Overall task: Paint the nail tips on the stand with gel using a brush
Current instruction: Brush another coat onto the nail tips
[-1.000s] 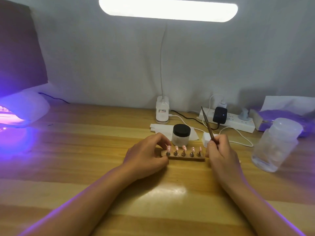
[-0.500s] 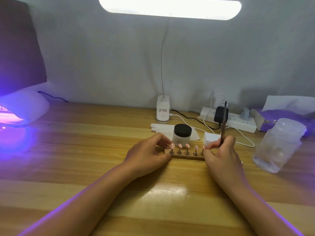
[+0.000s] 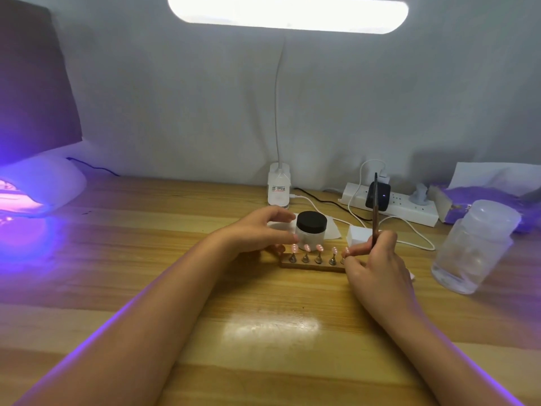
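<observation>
Fingers of the left hand (image 3: pixel 257 232) have lifted off the wooden nail-tip stand (image 3: pixel 312 264), spread toward the black-lidded gel jar (image 3: pixel 311 230) at 12 o'clock; the right hand (image 3: pixel 377 259) pinches the thin brush (image 3: pixel 375 212) upright, likely reloading.

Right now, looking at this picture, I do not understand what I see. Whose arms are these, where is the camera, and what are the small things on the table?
There is no machine here. A person wears the camera on the head, so it looks forward and down at the person's own two bare arms.

On the wooden table lies a small brown wooden stand with a row of pink nail tips on metal pegs. The right hand pinches a thin dark brush, handle pointing up, at the right end of the row. The left hand is open near the black-lidded frosted jar just behind the stand.

Further away are a glowing purple curing lamp on the left, a white power strip and a clear plastic bottle on the right. A white desk lamp shines from above.
</observation>
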The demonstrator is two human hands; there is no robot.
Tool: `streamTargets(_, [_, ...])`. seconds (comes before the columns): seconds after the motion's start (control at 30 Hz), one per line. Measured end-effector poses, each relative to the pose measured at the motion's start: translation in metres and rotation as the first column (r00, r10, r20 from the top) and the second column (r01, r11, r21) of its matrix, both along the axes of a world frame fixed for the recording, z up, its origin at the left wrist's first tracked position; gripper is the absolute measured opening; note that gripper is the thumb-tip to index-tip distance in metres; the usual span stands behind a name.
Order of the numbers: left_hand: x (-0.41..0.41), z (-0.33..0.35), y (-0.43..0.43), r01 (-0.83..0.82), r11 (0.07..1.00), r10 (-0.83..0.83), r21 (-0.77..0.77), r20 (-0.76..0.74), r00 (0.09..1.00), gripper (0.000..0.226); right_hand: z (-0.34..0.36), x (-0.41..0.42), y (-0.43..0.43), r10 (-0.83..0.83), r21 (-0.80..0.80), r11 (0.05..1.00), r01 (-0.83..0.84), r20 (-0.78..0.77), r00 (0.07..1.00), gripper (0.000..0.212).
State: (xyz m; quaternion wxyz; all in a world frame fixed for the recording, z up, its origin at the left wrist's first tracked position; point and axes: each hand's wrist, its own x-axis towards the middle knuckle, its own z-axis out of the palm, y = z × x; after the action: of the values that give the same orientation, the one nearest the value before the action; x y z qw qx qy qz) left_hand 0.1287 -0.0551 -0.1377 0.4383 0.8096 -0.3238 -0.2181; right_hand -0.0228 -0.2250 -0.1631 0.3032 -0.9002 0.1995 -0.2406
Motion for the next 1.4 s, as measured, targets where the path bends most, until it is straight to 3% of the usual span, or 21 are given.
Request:
streamTargets(0.33, [0.017, -0.006, -0.018, 0.046, 0.998, -0.048, 0.036, 0.075, 0.996, 0.041, 0.000, 0.000, 0.000, 0.030, 0.013, 0.999, -0.031, 0.035, 0.999, 0.017])
streamTargets(0.57, [0.010, -0.015, 0.012, -0.218, 0.954, 0.208, -0.208, -0.069, 0.976, 0.054, 0.000, 0.000, -0.001, 0.034, 0.038, 0.999, -0.036, 0.054, 0.998, 0.018])
streamTargets(0.73, [-0.009, -0.017, 0.041, -0.442, 0.807, 0.387, -0.391, -0.214, 0.897, 0.055, 0.003, -0.001, 0.000, 0.025, 0.077, 0.996, -0.038, 0.158, 0.987, 0.018])
streamTargets(0.83, [-0.029, -0.020, 0.047, -0.421, 0.762, 0.509, -0.492, 0.053, 0.859, 0.046, 0.007, -0.006, 0.006, 0.052, 0.009, 0.998, -0.058, 0.330, 0.943, 0.018])
streamTargets(0.97, [-0.064, -0.023, 0.025, -0.204, 0.879, 0.441, -0.431, 0.572, 0.691, 0.057, 0.017, -0.011, 0.027, 0.240, 0.028, 0.959, -0.283, 0.458, 0.856, 0.017])
streamTargets(1.03, [-0.077, -0.026, 0.013, -0.126, 0.916, 0.376, -0.381, 0.705, 0.602, 0.057, 0.019, -0.010, 0.035, 0.281, 0.098, 0.929, -0.358, 0.443, 0.851, 0.027])
streamTargets(1.1, [-0.081, -0.026, 0.009, -0.119, 0.919, 0.372, -0.375, 0.729, 0.575, 0.058, 0.018, -0.009, 0.039, 0.283, 0.170, 0.913, -0.371, 0.391, 0.876, 0.034])
streamTargets(1.23, [-0.080, -0.026, 0.009, -0.140, 0.932, 0.356, -0.334, 0.772, 0.527, 0.054, 0.015, -0.008, 0.040, 0.257, 0.134, 0.940, -0.313, 0.326, 0.910, 0.043])
streamTargets(1.4, [-0.081, -0.024, 0.008, -0.059, 0.948, 0.283, -0.311, 0.745, 0.604, 0.056, 0.015, -0.008, 0.035, 0.228, 0.180, 0.932, -0.315, 0.383, 0.895, 0.033])
